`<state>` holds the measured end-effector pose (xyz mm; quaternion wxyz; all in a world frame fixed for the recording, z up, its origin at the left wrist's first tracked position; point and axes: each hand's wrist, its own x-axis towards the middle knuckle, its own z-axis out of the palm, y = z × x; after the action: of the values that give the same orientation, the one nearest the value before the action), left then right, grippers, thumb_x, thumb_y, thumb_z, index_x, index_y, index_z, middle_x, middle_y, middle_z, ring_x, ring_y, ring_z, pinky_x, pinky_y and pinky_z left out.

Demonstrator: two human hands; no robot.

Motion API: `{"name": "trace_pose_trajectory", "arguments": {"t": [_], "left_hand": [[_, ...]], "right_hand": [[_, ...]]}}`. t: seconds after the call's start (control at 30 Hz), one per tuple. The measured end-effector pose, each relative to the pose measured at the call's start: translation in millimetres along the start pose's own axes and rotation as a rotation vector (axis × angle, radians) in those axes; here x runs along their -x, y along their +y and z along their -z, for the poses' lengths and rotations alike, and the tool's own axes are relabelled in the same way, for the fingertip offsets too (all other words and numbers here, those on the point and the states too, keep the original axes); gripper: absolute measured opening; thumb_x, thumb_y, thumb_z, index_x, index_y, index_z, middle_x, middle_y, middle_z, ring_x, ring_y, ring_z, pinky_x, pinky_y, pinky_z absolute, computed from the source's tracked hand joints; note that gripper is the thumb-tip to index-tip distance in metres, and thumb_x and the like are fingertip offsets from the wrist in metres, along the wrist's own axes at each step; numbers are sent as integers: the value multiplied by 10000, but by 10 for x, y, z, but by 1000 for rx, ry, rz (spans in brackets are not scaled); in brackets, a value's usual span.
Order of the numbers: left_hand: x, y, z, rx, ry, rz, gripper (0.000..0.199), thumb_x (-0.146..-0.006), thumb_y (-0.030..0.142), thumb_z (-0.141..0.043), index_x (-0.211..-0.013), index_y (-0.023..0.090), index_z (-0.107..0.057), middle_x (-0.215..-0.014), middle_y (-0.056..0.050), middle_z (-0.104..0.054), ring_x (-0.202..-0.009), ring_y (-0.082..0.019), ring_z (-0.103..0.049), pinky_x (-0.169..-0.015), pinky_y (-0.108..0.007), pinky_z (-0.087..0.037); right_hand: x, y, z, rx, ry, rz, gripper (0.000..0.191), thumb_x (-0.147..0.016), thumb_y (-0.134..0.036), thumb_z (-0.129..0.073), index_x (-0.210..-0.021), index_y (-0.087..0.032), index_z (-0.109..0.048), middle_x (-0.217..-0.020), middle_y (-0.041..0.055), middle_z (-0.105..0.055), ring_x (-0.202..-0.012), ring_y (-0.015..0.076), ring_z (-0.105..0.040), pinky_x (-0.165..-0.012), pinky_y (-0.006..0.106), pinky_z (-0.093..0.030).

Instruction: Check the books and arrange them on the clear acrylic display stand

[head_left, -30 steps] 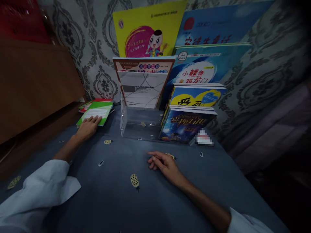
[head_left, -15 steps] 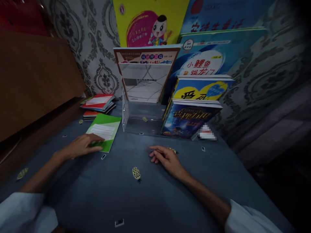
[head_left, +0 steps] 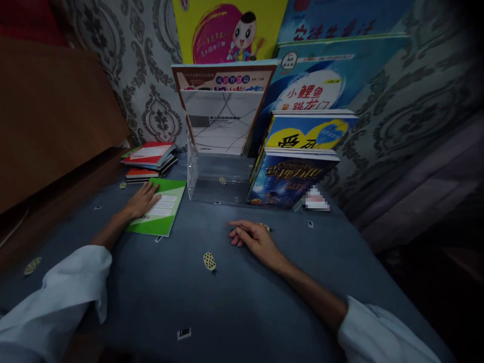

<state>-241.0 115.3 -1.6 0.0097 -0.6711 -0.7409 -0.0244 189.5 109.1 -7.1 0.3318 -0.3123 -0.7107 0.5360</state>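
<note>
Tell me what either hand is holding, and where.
Nothing is gripped: the left hand lies flat on the left side of the green booklet; the right hand is empty.

A matt blue-grey patterned cloth (head_left: 234, 302) lies under a glossy, smooth clear plastic book rack (head_left: 192, 174) and a smooth green-and-white paper booklet (head_left: 172, 201) with a slight sheen.

On the dark blue-grey surface (head_left: 234, 307), patterned with yellow pineapples: beneath the left hand (head_left: 142, 202), a green booklet (head_left: 171, 212); just beyond that hand, a stack of booklets (head_left: 149, 155); beyond the right hand (head_left: 259, 242), a clear rack (head_left: 192, 176) holding upright books (head_left: 289, 176); farther right, a pixelated white item (head_left: 316, 200).
</note>
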Motion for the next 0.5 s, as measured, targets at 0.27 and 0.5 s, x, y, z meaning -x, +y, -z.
{"name": "trace_pose_trajectory", "arguments": {"t": [0.27, 0.5], "left_hand": [[429, 182, 24, -24, -32, 34, 696, -1015, 533, -200, -1581, 142, -307, -1652, -138, -259, -1543, -299, -195, -1198, -492, -293], [805, 415, 71, -66, -38, 72, 657, -1030, 478, -222, -1582, 132, -305, -1653, -137, -238, -1539, -306, -199, -1196, -505, -308]], "right_hand": [[-2, 13, -7, -5, 8, 13, 334, -913, -409, -569, -1088, -157, -700, -858, 72, -735, -686, 152, -706, -635, 294, -578], [-7, 37, -27, -36, 7, 35, 317, -894, -383, -578, -1073, -151, -700, -853, 68, -730, -679, 150, -706, -631, 290, -575]]}}
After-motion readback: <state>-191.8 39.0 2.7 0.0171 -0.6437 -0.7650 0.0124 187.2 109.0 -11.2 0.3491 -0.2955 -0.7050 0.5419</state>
